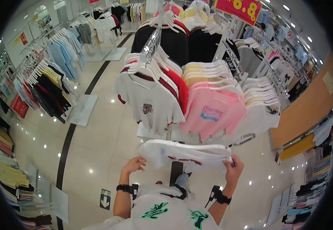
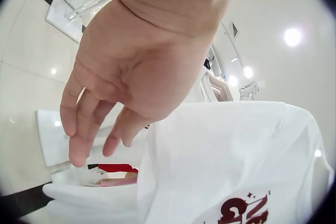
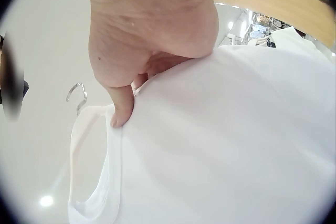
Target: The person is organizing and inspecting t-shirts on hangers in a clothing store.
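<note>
In front of the person's body hangs a white T-shirt (image 1: 206,154) with dark red lettering, on a white hanger (image 3: 79,129) whose metal hook (image 1: 247,138) sticks out to the right. The right hand (image 1: 234,168) pinches the shirt near its neckline, and the thumb (image 3: 122,106) presses on the fabric in the right wrist view. To the left of the shirt, the left hand (image 1: 135,165) is held up with its fingers relaxed and nothing in them. In the left wrist view its fingers (image 2: 81,145) hang loosely beside the white cloth.
Ahead stands a rack with a grey T-shirt (image 1: 145,101), pink shirts (image 1: 216,109) and white shirts (image 1: 262,99) on hangers. More clothes racks (image 1: 51,88) line the left. A wooden counter (image 1: 308,103) is at right. Glossy tiled floor (image 1: 97,153) lies between, with white rack bases (image 1: 84,110).
</note>
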{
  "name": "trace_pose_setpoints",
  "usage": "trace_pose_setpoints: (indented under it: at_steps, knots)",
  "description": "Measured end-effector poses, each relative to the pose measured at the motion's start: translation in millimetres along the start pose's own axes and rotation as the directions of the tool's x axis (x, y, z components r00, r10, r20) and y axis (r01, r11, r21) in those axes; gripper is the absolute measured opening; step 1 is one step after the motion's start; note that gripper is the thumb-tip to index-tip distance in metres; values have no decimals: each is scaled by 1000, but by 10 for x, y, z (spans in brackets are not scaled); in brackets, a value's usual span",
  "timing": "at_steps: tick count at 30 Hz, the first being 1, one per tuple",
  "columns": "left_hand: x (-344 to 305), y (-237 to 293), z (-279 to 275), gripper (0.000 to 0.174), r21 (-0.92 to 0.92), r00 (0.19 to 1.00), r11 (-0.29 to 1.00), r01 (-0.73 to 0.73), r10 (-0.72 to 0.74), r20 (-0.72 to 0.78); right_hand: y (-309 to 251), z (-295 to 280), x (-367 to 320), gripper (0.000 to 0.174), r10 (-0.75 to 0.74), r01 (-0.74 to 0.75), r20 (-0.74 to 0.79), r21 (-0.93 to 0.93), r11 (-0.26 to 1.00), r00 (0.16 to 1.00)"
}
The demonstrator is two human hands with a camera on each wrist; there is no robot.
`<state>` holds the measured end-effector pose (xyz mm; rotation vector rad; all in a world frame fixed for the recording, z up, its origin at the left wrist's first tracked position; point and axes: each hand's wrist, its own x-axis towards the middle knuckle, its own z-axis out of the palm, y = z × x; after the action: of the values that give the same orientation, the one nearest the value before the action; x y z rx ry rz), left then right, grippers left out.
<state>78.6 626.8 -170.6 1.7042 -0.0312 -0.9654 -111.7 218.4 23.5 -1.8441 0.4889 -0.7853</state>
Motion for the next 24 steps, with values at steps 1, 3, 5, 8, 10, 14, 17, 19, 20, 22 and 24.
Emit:
trace_pose_setpoints:
  at_steps: [1,3,5,8,10,14,17,19,20,22,24]
  knots:
    - [-39,71,51,30,-8,998,998,-64,64,-10,-36,-11,-4,16,20,-20,25,14,1000,999]
    - [5,157,105,28,-21,991,991,-133,133,-20,-119,-30,-3,16,39,-40,63,13,999,997]
    - [86,127,125,27,-81,913,925,-371,348,-215,-50,-45,17,16,27,-28,59,15,1000,998]
    - [97,179,-72,28,33,871,893,-448,445,-207,-50,-3,-7,16,48,-49,54,27,998,997]
    - [27,399,-76,28,-49,824,860,-507,468,-320,-46,59,33,16,56,-58,52,36,998,997]
    - [-18,455,-87,27,-168,752,849,-501,331,-570,12,121,59,17,-6,4,22,104,995,1000]
    - [-75,372,-136,25,-264,867,944,-198,43,-497,-7,135,53,17,6,-8,18,83,997,1000]
    - [-125,273,-167,26,-277,938,951,-134,32,-345,-8,147,49,18,28,-29,22,68,997,999]
    - [-140,226,-172,28,-286,982,955,-75,21,-189,6,156,40,18,25,-27,16,75,997,1000]
    - [-193,194,-105,28,-264,993,962,-72,43,-114,22,162,25,18,32,-32,7,79,996,999]
    - [-183,137,-49,29,-248,997,966,-69,62,-39,32,153,10,19,48,-50,19,68,996,999]
